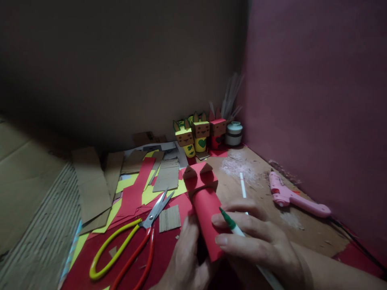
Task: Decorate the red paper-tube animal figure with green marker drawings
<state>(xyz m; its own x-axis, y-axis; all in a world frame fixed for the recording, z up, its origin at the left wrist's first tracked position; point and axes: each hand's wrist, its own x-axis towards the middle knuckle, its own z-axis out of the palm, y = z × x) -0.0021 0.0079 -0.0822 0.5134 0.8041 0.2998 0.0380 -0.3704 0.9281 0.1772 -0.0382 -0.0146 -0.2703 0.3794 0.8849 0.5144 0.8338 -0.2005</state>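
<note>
Well, the left hand (186, 247) is curling halfway round the red tube (205, 213) at the lower middle. The right hand (269, 239) is loosely closing on the green pen (230, 222); if its fingers are slipping, the tip could be making stray marks.

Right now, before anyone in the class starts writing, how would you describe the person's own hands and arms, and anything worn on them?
The left hand and right hand are bare, without gloves; no rings show. The right forearm has no sleeve, watch or bracelet in view.
</note>
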